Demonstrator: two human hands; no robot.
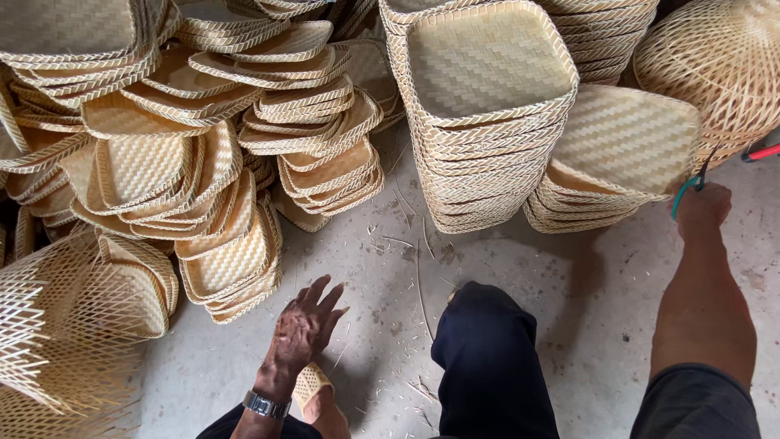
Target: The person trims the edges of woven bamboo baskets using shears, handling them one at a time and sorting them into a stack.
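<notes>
At six o'clock the left hand (305, 325) hovers spread and empty over the floor (561, 276). At three o'clock the right hand (703, 207) grips green-handled scissors (686, 191) beside leaning woven trays (626, 146), stacked nested to save room.

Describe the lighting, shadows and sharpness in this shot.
Head view: soft, even daylight with no harsh glare; faint shadows lie on the concrete floor under the stacked woven trays. The left hand and the right hand holding green-handled scissors look sharp; frame edges bend slightly, wide-angle style.
</notes>
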